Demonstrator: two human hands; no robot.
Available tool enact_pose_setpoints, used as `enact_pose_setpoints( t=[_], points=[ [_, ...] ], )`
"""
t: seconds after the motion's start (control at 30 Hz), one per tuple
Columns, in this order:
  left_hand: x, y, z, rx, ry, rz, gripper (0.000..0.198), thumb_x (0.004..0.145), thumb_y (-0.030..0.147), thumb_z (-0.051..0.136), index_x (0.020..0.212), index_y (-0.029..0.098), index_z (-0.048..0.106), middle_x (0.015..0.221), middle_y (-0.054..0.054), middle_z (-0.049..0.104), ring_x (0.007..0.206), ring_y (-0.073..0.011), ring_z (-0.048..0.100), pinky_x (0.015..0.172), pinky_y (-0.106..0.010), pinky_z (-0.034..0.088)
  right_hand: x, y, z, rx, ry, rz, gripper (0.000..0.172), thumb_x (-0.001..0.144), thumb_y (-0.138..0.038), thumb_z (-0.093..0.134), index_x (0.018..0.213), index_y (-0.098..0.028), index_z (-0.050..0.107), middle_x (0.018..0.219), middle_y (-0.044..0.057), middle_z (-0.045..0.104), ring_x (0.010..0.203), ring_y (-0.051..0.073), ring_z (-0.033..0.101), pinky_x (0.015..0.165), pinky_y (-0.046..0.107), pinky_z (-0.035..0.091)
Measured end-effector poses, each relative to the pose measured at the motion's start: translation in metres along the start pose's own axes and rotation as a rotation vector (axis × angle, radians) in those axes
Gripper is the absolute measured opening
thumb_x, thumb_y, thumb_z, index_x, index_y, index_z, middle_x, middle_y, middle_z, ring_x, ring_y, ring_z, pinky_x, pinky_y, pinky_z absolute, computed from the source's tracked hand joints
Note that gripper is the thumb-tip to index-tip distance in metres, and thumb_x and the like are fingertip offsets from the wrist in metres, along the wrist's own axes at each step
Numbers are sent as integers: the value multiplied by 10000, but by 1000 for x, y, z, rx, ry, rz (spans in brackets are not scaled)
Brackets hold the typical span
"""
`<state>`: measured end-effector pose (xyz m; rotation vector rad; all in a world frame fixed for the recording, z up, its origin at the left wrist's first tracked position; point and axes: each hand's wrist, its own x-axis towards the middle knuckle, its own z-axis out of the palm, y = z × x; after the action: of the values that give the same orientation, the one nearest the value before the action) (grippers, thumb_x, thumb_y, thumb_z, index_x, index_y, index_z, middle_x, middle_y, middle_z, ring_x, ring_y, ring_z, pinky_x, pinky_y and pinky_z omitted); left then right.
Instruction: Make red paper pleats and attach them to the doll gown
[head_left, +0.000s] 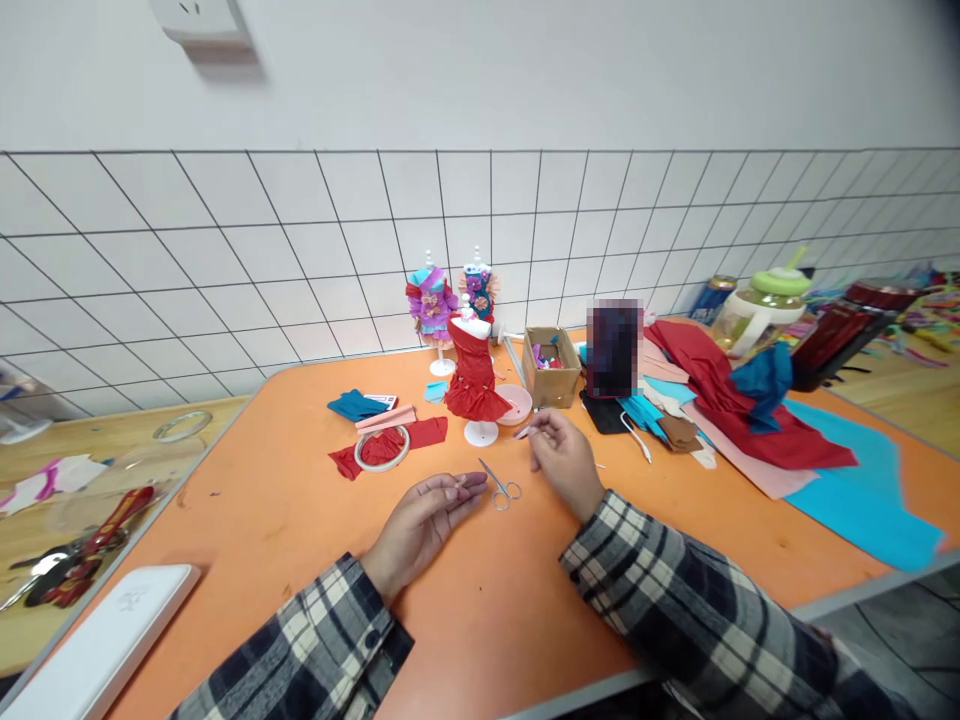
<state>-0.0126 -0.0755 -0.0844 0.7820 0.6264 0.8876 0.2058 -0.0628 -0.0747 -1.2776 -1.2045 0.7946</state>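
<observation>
My left hand (424,525) is low over the orange table, its thumb and forefinger together and the other fingers stretched out; whatever may be between them is too small to make out. Just beyond those fingertips lie small silver scissors (501,488). My right hand (564,455) pinches a small pale piece (523,433) close to a pink dish (516,404). Between and behind both hands, a small dress form in a red dress (474,375) stands upright on a round white base (481,433).
Two dressed mini forms (433,305) stand behind. A tape roll (361,455) rests on red fabric (429,433) at left. A cardboard box (552,380), a phone-like dark object (613,350), fabric sheets (750,410) and bottles (851,330) occupy the right. A white power bank (112,640) lies front left.
</observation>
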Motion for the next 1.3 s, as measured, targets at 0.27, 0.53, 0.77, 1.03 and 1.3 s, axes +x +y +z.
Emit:
enact_pose_setpoints(
  t=[0.27,0.53,0.77,1.03,1.3],
  points=[
    [4,-4,-2,28,-83,-6,25,731,151,680,716,135,691,1072,-124,725,1097,-249,625,1034,-409,414,81,-47,-53,-845,319,-326,191,859,-318,547,943,-228,693,887,32,730,747,185,638,663,269,428],
    [-2,2,-1,-153,-169,64,207,796,275,569,699,114,654,817,-99,654,895,-238,622,893,-399,461,113,-44,-56,-1385,-46,-216,311,867,-218,513,1069,-285,739,1013,92,725,1004,245,614,780,295,440],
    [1,-1,-4,-44,-147,83,206,801,239,628,629,142,570,652,-27,551,661,-154,535,692,-298,441,114,-43,-59,-1466,-116,-215,318,888,-224,475,1058,-244,742,1041,129,702,1025,254,579,794,315,425],
    [0,1,-5,-63,-150,135,113,751,230,628,691,135,617,620,-4,489,605,-134,470,656,-298,418,91,-41,-63,-1322,89,-305,316,885,-203,458,1110,-175,680,1062,147,679,1012,283,553,835,386,402],
    [-6,0,0,153,-133,246,159,762,267,630,656,153,602,589,-9,514,631,-154,475,668,-298,376,-21,-17,8,-147,-402,-482,361,826,-177,549,1181,-208,607,965,60,660,751,146,562,618,247,468]
  ],
)
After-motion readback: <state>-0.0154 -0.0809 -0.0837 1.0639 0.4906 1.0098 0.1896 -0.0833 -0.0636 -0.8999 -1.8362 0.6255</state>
